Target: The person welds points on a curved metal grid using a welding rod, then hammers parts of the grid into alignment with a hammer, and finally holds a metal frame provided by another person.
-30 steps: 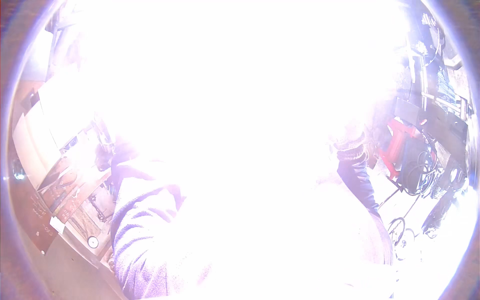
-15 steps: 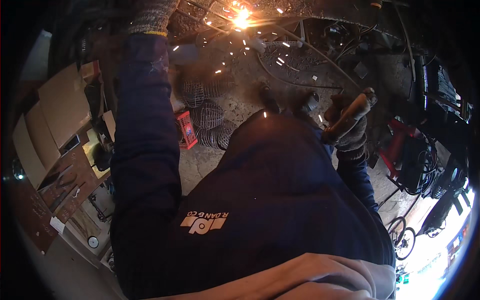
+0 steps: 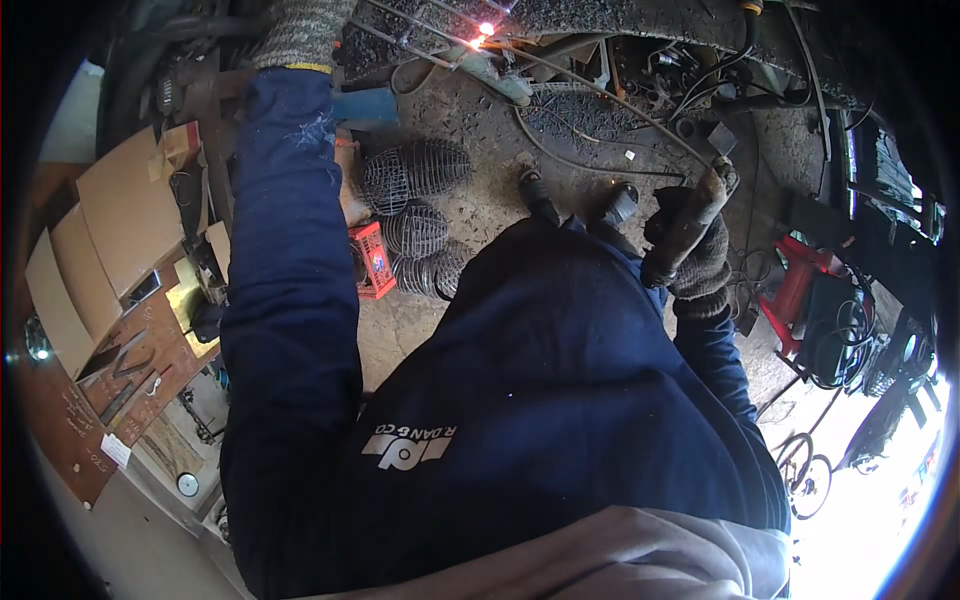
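Aslant, right grip (image 3: 706, 262) wrapped round handle (image 3: 704, 205) tilted up-right, rod (image 3: 621, 101) pointing up-left, left grip (image 3: 301, 30) unclear

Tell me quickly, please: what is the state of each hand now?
Left hand: cannot be told; the upper edge cuts off its fingers.
Right hand: closed, holding a worn cylindrical holder.

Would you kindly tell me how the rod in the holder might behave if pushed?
The rod looks long and thin, so it may flex if pushed sideways. With the holder at one end, its far tip would probably waver. Its slimness suggests it is fairly light.
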{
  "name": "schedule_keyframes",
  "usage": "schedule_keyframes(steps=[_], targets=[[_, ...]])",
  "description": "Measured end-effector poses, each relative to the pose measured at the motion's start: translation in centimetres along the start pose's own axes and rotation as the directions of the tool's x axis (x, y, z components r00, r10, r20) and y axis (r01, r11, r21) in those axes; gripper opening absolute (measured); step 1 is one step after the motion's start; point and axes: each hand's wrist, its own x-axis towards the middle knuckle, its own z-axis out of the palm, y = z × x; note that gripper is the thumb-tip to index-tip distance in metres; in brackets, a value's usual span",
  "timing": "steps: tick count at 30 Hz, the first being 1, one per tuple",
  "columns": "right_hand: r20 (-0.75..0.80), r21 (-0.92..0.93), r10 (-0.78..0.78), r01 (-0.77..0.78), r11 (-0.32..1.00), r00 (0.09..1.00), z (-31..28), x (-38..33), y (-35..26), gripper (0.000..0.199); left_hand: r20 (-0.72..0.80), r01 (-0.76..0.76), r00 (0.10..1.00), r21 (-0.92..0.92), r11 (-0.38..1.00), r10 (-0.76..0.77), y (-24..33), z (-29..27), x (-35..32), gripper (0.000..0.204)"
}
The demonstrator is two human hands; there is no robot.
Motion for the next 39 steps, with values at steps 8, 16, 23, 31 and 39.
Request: schedule_keyframes(steps=[8,16,23,31,39], targets=[[-0.102,0.161,0.207,-0.189,0.969,0.973,0.9,0.4,0.5,0.039,-0.002,0.061,0.998,0.038,0.997,-0.061,1.1,0.1,-0.1,0.039],[0.052,0.084,0.090,-0.094,0.992,0.995,-0.2,0.0,0.9,0.039,0.000,0.066,0.998,0.033,0.997,-0.067,1.3,-0.7,-0.4,0.035],[0.038,-0.170,0.084,-0.077,0.982,0.996,-0.3,-0.2,3.2,0.040,0.016,0.030,0.999,-0.005,1.000,-0.030,0.2,1.4,0.7,0.035],[-0.053,-0.407,-0.212,0.172,0.897,0.976,0.1,0.2,2.9,0.047,0.008,0.018,1.000,0.006,1.000,-0.018,-0.1,0.5,0.1,0.035],[-0.041,-0.403,-0.397,0.348,0.846,0.917,-0.3,-0.1,3.2,0.054,0.000,-0.017,1.000,-0.003,1.000,0.017,-0.8,1.1,0.5,0.035]])
